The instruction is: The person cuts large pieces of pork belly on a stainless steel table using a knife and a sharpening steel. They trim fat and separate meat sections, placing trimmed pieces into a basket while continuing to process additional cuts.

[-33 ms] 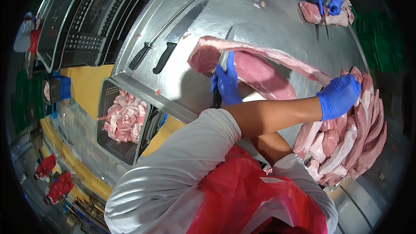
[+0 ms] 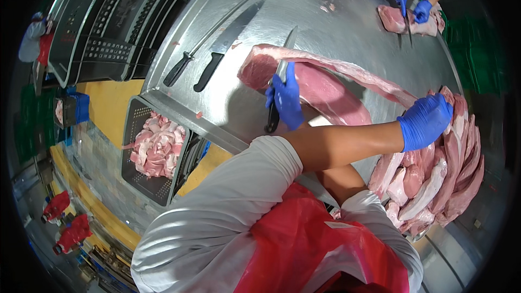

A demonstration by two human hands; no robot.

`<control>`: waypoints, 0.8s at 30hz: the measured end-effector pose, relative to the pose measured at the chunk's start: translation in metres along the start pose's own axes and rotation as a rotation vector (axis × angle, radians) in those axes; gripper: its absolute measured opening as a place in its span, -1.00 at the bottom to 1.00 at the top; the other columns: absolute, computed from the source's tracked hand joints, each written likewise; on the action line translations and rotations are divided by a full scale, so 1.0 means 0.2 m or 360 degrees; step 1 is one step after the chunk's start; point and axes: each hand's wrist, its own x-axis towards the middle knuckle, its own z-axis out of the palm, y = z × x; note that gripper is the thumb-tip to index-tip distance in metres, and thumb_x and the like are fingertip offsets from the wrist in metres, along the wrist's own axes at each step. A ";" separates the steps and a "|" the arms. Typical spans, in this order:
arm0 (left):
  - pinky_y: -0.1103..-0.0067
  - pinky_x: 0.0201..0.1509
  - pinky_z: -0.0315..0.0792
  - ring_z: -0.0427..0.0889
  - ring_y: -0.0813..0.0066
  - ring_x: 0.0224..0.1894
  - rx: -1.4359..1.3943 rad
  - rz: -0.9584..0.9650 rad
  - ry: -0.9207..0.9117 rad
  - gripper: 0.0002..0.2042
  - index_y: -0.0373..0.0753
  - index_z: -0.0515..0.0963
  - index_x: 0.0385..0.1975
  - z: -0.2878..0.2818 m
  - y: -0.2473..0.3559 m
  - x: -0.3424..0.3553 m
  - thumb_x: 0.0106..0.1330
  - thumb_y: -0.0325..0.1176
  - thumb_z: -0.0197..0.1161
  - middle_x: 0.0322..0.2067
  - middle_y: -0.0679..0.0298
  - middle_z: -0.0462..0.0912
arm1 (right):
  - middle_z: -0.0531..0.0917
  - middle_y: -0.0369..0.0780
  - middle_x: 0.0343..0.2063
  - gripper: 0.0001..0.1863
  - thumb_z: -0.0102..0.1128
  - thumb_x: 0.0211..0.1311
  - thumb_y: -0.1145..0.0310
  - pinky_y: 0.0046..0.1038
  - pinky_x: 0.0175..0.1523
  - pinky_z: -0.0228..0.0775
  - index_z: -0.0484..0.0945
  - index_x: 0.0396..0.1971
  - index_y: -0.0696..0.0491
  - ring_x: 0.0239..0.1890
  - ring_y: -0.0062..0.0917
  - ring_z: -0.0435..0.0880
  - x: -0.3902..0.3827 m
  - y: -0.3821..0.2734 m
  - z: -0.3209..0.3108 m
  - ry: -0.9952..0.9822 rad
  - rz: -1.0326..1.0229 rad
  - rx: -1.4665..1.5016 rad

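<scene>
My forearms cross, the left one on top and reaching to the right. My left hand [image 2: 426, 122], in a blue glove, is closed on the end of a long pale strip of meat [image 2: 363, 75]. The strip is still joined at the far left end of a pink pork loin [image 2: 331, 92] lying on the steel table. My right hand [image 2: 286, 97], also blue-gloved, grips a black-handled knife [image 2: 281, 69]. Its blade points away from me across the loin's left part; fingers hide some of the handle. Beside my left hand lies a pile of pork pieces [image 2: 434, 179].
A sharpening steel [image 2: 217, 30] and a larger knife [image 2: 229, 38] lie left on the steel table [image 2: 304, 0]. Below its edge stands a grey crate [image 2: 130, 154] of meat scraps. Black crates [image 2: 106, 51] are far left. Far right, a co-worker's gloved hands [image 2: 410, 2] cut meat [image 2: 392, 20].
The whole picture has shifted very slightly. Both my hands keep their grips, and the loin lies as before.
</scene>
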 end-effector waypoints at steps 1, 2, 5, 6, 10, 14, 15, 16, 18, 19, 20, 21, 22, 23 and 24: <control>0.35 -0.25 0.55 0.60 0.09 -0.31 -0.0007 -0.0048 -0.0051 -0.80 -0.36 0.50 -0.32 -0.01 0.03 0.02 0.06 -0.43 0.22 -0.40 -0.04 0.53 | 0.41 -0.32 -0.59 -0.33 -0.02 0.44 0.45 -0.61 -0.66 0.27 -0.06 0.46 -0.09 -0.68 -0.68 0.39 0.03 -0.05 0.04 0.0181 0.0077 -0.0130; 0.36 -0.24 0.55 0.59 0.10 -0.30 -0.0013 -0.0096 -0.0101 -0.80 -0.36 0.50 -0.32 -0.03 0.06 0.03 0.06 -0.43 0.22 -0.40 -0.03 0.53 | 0.40 -0.32 -0.59 -0.32 -0.02 0.45 0.45 -0.60 -0.66 0.27 -0.08 0.47 -0.09 -0.69 -0.68 0.39 0.02 -0.02 0.04 0.0142 -0.0063 -0.0187; 0.36 -0.25 0.54 0.60 0.12 -0.31 -0.0014 0.0035 0.0171 -0.79 -0.37 0.50 -0.31 -0.13 0.01 0.12 0.05 -0.44 0.21 -0.42 0.00 0.52 | 0.44 -0.31 -0.55 -0.19 -0.03 0.44 0.50 -0.56 -0.66 0.32 -0.26 0.52 -0.14 -0.68 -0.65 0.39 -0.20 0.19 0.13 -0.0049 -0.0108 -0.0571; 0.36 -0.25 0.52 0.59 0.12 -0.32 0.0052 0.0049 0.0182 -0.81 -0.36 0.49 -0.35 -0.16 0.06 0.15 0.05 -0.43 0.21 -0.44 0.01 0.51 | 0.43 -0.31 -0.56 -0.20 -0.03 0.45 0.49 -0.55 -0.66 0.31 -0.25 0.52 -0.14 -0.69 -0.65 0.38 -0.18 0.18 0.15 -0.0025 -0.0129 -0.0638; 0.40 -0.24 0.47 0.56 0.16 -0.33 0.0181 0.0057 0.0317 -0.85 -0.34 0.48 -0.42 -0.29 0.32 0.23 0.04 -0.45 0.21 -0.48 0.06 0.48 | 0.38 -0.31 -0.62 -0.28 -0.09 0.53 0.34 -0.55 -0.68 0.27 -0.23 0.52 -0.23 -0.73 -0.65 0.33 0.14 0.13 0.20 -0.0083 -0.0162 -0.0680; 0.44 -0.25 0.47 0.55 0.26 -0.33 0.0005 0.0105 0.0625 -0.86 -0.33 0.48 -0.42 -0.55 0.22 0.28 0.01 -0.48 0.22 -0.47 0.11 0.50 | 0.37 -0.33 -0.58 -0.27 -0.09 0.52 0.37 -0.56 -0.63 0.32 -0.24 0.51 -0.21 -0.69 -0.63 0.38 0.09 0.14 0.39 -0.0189 0.0197 -0.0373; 0.45 -0.25 0.47 0.55 0.29 -0.33 -0.0106 0.0172 0.0642 -0.86 -0.32 0.48 -0.42 -0.64 0.20 0.30 0.00 -0.48 0.22 -0.47 0.13 0.50 | 0.37 -0.32 -0.59 -0.27 -0.09 0.52 0.37 -0.56 -0.63 0.31 -0.25 0.51 -0.23 -0.69 -0.63 0.37 0.08 0.10 0.37 -0.0222 0.0157 -0.0353; 0.46 -0.25 0.47 0.55 0.31 -0.33 -0.0237 0.0219 0.0657 -0.86 -0.32 0.49 -0.43 -0.74 0.19 0.34 -0.01 -0.49 0.22 -0.47 0.14 0.50 | 0.37 -0.32 -0.59 -0.27 -0.09 0.52 0.37 -0.56 -0.63 0.30 -0.25 0.51 -0.25 -0.70 -0.64 0.37 0.03 0.04 0.32 -0.0221 0.0128 -0.0355; 0.48 -0.25 0.47 0.55 0.36 -0.33 -0.0373 0.0277 0.0719 -0.86 -0.31 0.49 -0.43 -0.98 0.19 0.33 -0.02 -0.51 0.22 -0.46 0.17 0.51 | 0.37 -0.32 -0.60 -0.26 -0.08 0.52 0.36 -0.57 -0.64 0.29 -0.26 0.51 -0.28 -0.70 -0.64 0.36 -0.06 -0.07 0.27 -0.0216 0.0072 -0.0342; 0.49 -0.25 0.47 0.55 0.38 -0.33 -0.0325 0.0301 0.0849 -0.86 -0.31 0.49 -0.43 -1.18 0.20 0.28 -0.03 -0.52 0.22 -0.46 0.19 0.52 | 0.37 -0.32 -0.60 -0.25 -0.08 0.52 0.35 -0.57 -0.64 0.29 -0.27 0.51 -0.30 -0.70 -0.64 0.36 -0.07 -0.03 0.30 -0.0322 0.0117 -0.0388; 0.50 -0.25 0.47 0.55 0.41 -0.33 -0.0293 0.0321 0.0969 -0.85 -0.30 0.49 -0.43 -1.34 0.24 0.19 -0.04 -0.52 0.22 -0.46 0.20 0.52 | 0.37 -0.32 -0.61 -0.25 -0.08 0.52 0.35 -0.57 -0.65 0.28 -0.27 0.51 -0.32 -0.71 -0.64 0.35 -0.11 0.01 0.30 -0.0413 0.0167 -0.0420; 0.51 -0.25 0.47 0.55 0.43 -0.33 -0.0260 0.0339 0.1060 -0.85 -0.30 0.49 -0.43 -1.46 0.30 0.11 -0.05 -0.53 0.23 -0.46 0.21 0.52 | 0.37 -0.31 -0.61 -0.25 -0.07 0.52 0.34 -0.57 -0.65 0.27 -0.28 0.51 -0.33 -0.71 -0.64 0.35 -0.15 0.05 0.28 -0.0486 0.0215 -0.0446; 0.52 -0.25 0.47 0.55 0.46 -0.33 -0.0300 0.0383 0.1094 -0.85 -0.29 0.49 -0.44 -1.56 0.38 0.05 -0.05 -0.54 0.23 -0.46 0.23 0.53 | 0.37 -0.31 -0.61 -0.24 -0.07 0.52 0.34 -0.57 -0.65 0.27 -0.28 0.50 -0.35 -0.71 -0.64 0.34 -0.17 0.05 0.23 -0.0484 0.0197 -0.0448; 0.54 -0.25 0.47 0.55 0.48 -0.33 -0.0344 0.0422 0.1134 -0.85 -0.29 0.49 -0.44 -1.65 0.45 0.01 -0.06 -0.55 0.23 -0.45 0.24 0.53 | 0.37 -0.31 -0.62 -0.24 -0.07 0.52 0.34 -0.58 -0.66 0.26 -0.29 0.50 -0.37 -0.72 -0.64 0.34 -0.22 0.08 0.20 -0.0495 0.0190 -0.0452; 0.55 -0.25 0.47 0.55 0.51 -0.33 -0.0294 0.0443 0.1212 -0.84 -0.29 0.50 -0.44 -1.77 0.54 -0.09 -0.07 -0.55 0.23 -0.45 0.26 0.54 | 0.36 -0.31 -0.62 -0.23 -0.06 0.51 0.33 -0.58 -0.66 0.25 -0.29 0.50 -0.39 -0.72 -0.64 0.34 -0.29 0.11 0.17 -0.0554 0.0241 -0.0489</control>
